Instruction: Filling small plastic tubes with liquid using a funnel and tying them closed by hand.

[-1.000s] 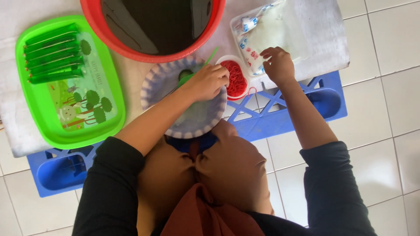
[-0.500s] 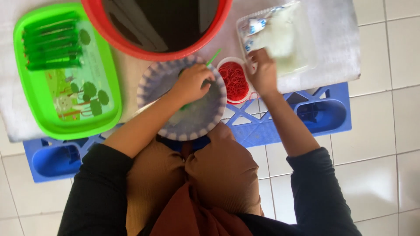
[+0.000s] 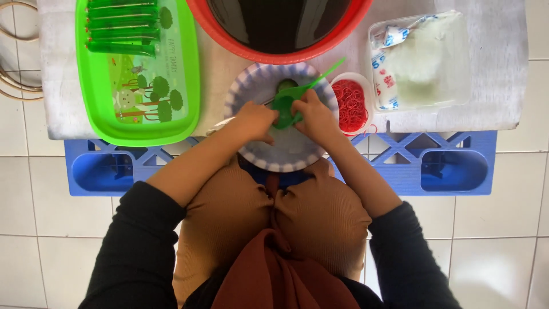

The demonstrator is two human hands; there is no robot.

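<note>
The green funnel sits over the striped bowl at centre frame, our left hand and right hand both gripping it. A moment ago the right hand was up by the bag (upper right); now it steadies the funnel beside the red bands.

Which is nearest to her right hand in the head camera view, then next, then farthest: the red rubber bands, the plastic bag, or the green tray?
From the right hand:
1. Red rubber bands, just right of it.
2. Plastic bag, farther right.
3. Green tray, far left.
</note>
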